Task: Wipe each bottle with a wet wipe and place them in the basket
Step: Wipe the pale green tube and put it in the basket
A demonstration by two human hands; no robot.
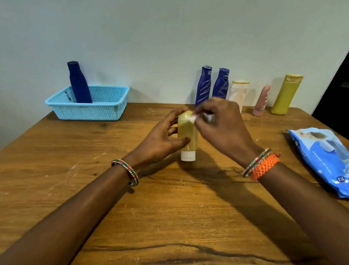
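Wiping in hand: seen from the head camera, the yellow bottle stands cap-down on the wooden table, near its middle, between both hands.
Left hand: fingers and thumb curl round the bottle's body and steady it; the thumb presses low on its near face.
Right hand: fingers pinch a bunched wet wipe and rub it against the bottle's upper end.
Tipping risk: the bottle rests only on its small white cap; a sideways rub at the top could lever it over if the left hand's hold loosens.
Slip risk: a damp surface may turn slick under the left fingers, so the lift toward the basket could fumble.
Missed area: the patch under the left hand cannot be wiped without turning the bottle; I judge it likely to be left dirty.
Basket: light blue, at the far left of the table, already holding one dark blue bottle upright; a careless drop could knock that one over.
Waiting row: two scribbled blue bottles, a white bottle, a pink bottle and a second yellow bottle lean at the wall, just behind the right hand; a wide rubbing stroke could topple them.
Wipe pack: lies at the right edge, well apart from the work; whether its flap is sealed I cannot tell, and open wipes would dry.
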